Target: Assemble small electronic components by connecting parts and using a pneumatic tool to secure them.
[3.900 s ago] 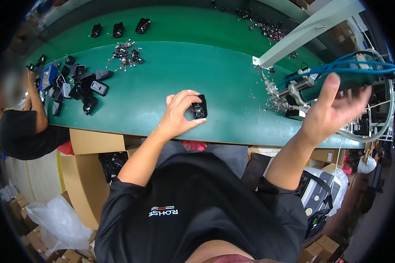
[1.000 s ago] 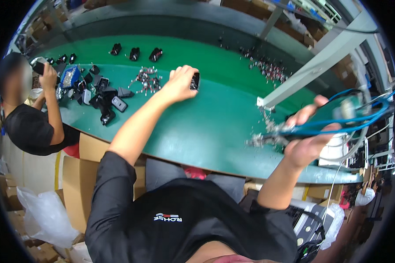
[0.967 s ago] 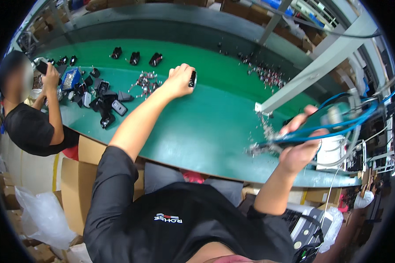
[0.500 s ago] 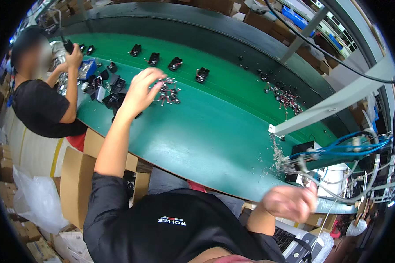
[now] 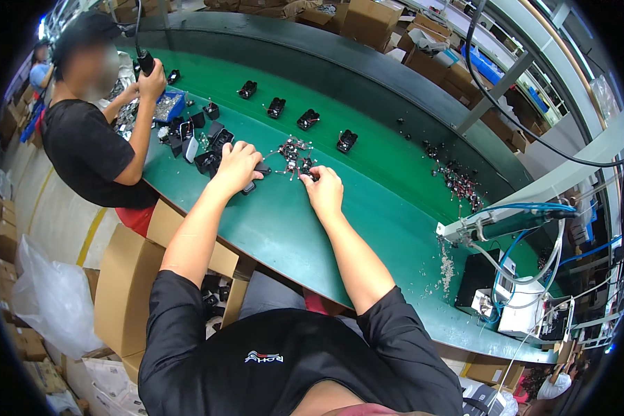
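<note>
My left hand [image 5: 238,167] is closed on a black plastic casing [image 5: 262,168], whose end sticks out past the fingers. Beside it on the left lies a heap of black casings [image 5: 208,161]. My right hand [image 5: 325,191] pinches a small dark part [image 5: 314,176] at the right edge of a small pile of wired parts [image 5: 295,154]. Red and white thin leads show in that pile, between and just beyond my two hands. Exact shapes of both held pieces are partly hidden by fingers.
Black units [image 5: 308,119] stand in a row on the bright green strip. At left a co-worker [image 5: 93,139] holds a dark corded tool [image 5: 145,62] near a blue bin [image 5: 170,106]. More wired parts [image 5: 461,184] lie at far right, near a metal post and a tubed machine [image 5: 527,298].
My right hand has come from the machine at lower right up to the wired parts. My left hand has left the air above them and closed on a casing. The view has shifted.
</note>
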### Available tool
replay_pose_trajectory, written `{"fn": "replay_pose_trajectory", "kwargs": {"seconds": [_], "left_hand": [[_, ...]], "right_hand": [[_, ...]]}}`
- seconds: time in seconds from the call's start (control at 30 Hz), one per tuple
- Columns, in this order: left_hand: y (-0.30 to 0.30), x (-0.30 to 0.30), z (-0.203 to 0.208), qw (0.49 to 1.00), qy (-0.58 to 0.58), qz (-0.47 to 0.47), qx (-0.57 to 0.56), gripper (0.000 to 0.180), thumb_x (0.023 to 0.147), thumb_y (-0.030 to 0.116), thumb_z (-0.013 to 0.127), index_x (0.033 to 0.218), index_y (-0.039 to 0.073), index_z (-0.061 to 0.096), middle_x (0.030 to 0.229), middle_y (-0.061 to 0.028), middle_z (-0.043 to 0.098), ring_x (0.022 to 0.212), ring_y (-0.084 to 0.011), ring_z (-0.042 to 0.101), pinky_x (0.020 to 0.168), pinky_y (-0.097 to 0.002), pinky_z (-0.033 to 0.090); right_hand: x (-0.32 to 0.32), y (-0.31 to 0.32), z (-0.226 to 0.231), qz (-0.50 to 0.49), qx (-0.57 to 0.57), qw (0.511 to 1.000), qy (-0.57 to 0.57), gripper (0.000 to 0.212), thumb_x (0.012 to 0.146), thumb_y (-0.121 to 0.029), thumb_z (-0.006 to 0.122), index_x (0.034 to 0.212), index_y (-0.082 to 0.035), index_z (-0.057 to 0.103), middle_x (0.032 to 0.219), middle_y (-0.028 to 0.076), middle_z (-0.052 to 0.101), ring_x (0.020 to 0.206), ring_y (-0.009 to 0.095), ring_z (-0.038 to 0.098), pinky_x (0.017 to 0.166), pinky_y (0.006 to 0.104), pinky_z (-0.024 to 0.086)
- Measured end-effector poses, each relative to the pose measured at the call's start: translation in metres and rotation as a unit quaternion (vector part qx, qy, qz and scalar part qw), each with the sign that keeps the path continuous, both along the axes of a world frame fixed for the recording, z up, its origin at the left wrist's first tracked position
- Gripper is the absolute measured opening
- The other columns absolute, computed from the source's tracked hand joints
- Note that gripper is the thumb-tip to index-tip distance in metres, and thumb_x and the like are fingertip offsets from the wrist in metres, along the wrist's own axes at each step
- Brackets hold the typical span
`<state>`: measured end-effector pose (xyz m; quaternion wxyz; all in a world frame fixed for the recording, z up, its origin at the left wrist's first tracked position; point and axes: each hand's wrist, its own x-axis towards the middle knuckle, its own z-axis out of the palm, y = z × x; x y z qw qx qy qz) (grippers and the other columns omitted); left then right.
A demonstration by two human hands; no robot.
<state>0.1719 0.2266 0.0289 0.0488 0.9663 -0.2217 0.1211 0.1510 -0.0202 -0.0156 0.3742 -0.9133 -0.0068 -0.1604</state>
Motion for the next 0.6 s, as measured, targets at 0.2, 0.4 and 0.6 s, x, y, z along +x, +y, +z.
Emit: {"fn": "replay_pose_trajectory", "kwargs": {"seconds": [0.2, 0.4, 0.6], "left_hand": [[0.004, -0.034, 0.026, 0.963, -0.069, -0.047, -0.258, 0.031, 0.079, 0.018, 0.082, 0.106, 0.012, 0.069, 0.116, -0.0055, 0.061, 0.113, -0.0269, 0.059, 0.093, -0.046, 0.043], [-0.024, -0.121, 0.0, 0.581, 0.23, -0.091, -0.776, 0.031, 0.1, 0.01, 0.065, 0.128, 0.009, 0.053, 0.149, -0.0125, 0.045, 0.111, -0.0328, 0.068, 0.081, -0.0373, 0.063], [-0.062, -0.19, -0.05, 0.384, 0.343, -0.055, -0.856, 0.031, 0.106, 0.025, 0.058, 0.131, 0.012, 0.046, 0.151, -0.0141, 0.046, 0.11, -0.0366, 0.068, 0.084, -0.0402, 0.061]], "right_hand": [[-0.027, -0.023, 0.012, 0.021, -0.004, 0.998, 0.064, 0.044, 0.079, -0.009, 0.081, 0.123, -0.008, 0.072, 0.105, 0.015, 0.066, 0.089, 0.032, 0.069, 0.083, 0.0422, 0.056], [-0.072, -0.06, 0.018, 0.005, 0.042, 0.989, 0.141, 0.056, 0.076, -0.009, 0.086, 0.128, -0.002, 0.065, 0.1, 0.012, 0.067, 0.083, 0.023, 0.066, 0.079, 0.037, 0.056], [-0.165, -0.085, 0.031, 0.022, 0.031, 0.992, 0.124, 0.039, 0.077, -0.009, 0.084, 0.113, -0.001, 0.071, 0.105, 0.012, 0.067, 0.083, 0.025, 0.067, 0.077, 0.0384, 0.057]]}}
